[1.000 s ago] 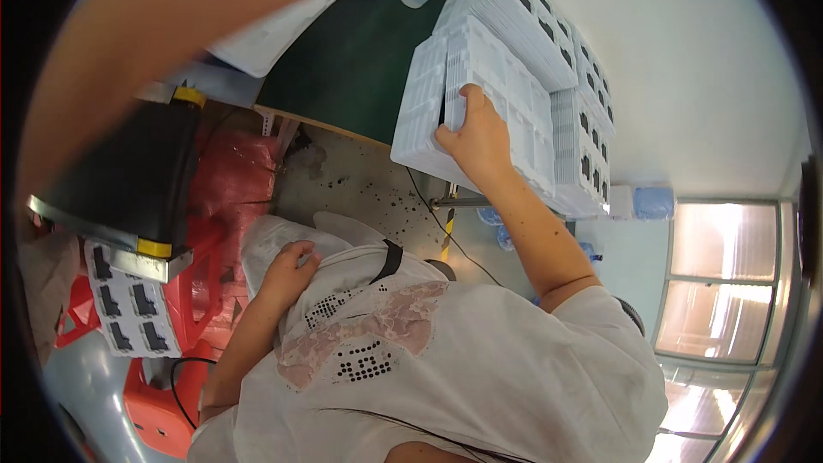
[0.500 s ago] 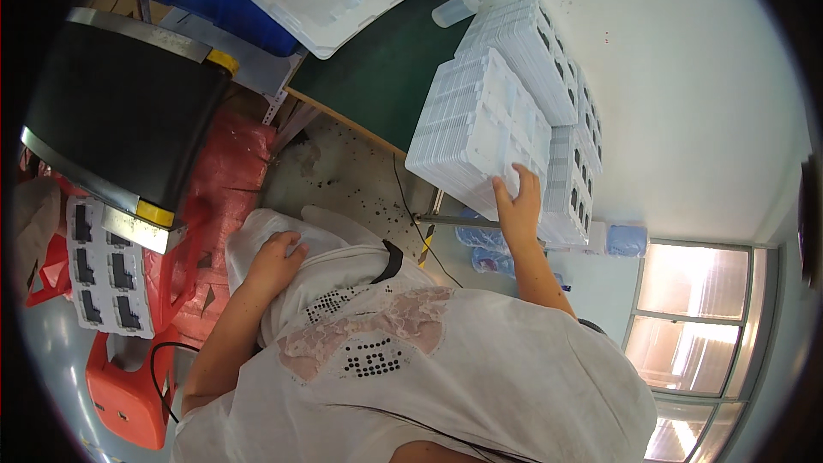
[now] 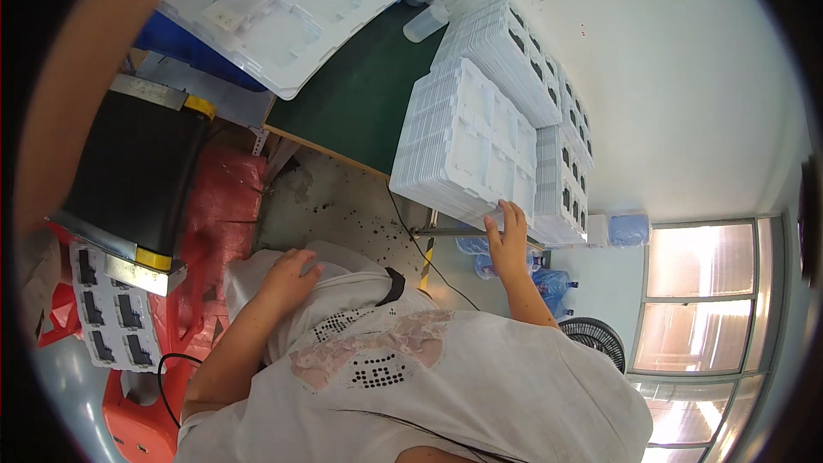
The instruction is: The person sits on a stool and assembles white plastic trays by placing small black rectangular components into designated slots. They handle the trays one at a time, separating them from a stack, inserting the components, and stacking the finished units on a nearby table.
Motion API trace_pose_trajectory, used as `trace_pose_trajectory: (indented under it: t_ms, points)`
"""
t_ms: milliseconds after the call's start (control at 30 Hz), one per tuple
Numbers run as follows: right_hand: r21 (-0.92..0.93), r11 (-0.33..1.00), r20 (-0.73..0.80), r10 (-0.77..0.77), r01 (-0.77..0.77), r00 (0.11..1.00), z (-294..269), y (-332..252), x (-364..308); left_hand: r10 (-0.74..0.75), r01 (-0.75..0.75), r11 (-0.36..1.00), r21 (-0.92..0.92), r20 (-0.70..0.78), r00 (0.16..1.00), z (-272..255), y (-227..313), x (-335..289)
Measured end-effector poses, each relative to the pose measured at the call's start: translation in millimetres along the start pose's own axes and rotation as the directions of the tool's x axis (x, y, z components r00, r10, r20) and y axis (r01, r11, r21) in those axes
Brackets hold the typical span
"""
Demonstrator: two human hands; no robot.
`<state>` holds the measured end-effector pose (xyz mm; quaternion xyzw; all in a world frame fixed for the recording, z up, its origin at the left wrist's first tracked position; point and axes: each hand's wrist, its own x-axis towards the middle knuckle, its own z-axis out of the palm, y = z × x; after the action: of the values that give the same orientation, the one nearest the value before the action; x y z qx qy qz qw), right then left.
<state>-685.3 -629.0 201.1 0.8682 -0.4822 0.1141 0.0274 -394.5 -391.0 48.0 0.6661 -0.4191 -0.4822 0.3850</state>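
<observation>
My right hand is at the near edge of a tall stack of white plastic trays, fingers stretched out and fingertips at the top tray's edge. Whether they press on it I cannot tell. The top tray has several shallow compartments. My left hand lies on my lap, on the pale clothing, its fingers loosely bent and apart with nothing in them. Behind and beside the stack stand more piled white trays with dark parts in their pockets.
Another person's arm reaches across the upper left toward a large white tray with a dark part on it. A black conveyor belt, a tray of dark parts, a red stool, a green tabletop and a fan surround me.
The other person's arm has come in at upper left, and a dark part now shows on the large tray. My right hand has drawn back toward the top tray's near edge. The view has shifted.
</observation>
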Motion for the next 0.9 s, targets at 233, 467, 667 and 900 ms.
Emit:
trace_pose_trajectory:
  t_ms: [233,467,667,900]
  points:
    - [0.122,0.957,-0.081,0.275,-0.264,0.958,2,27,-10,0.016,-0.019,0.999,0.041,0.070,0.997,4,7,-1]
    - [0.026,0.954,0.060,0.297,-0.299,0.953,1,36,0,0.072,-0.072,0.997,0.001,0.026,0.997,6,6,7]
    - [-0.241,0.926,0.278,0.352,-0.290,0.894,-37,19,38,0.338,-0.370,0.921,-0.120,-0.225,0.914,-1,46,39]
    - [-0.207,0.959,0.015,-0.193,0.192,0.981,-62,0,150,0.524,-0.533,0.835,0.137,-0.492,0.695,-12,94,134]
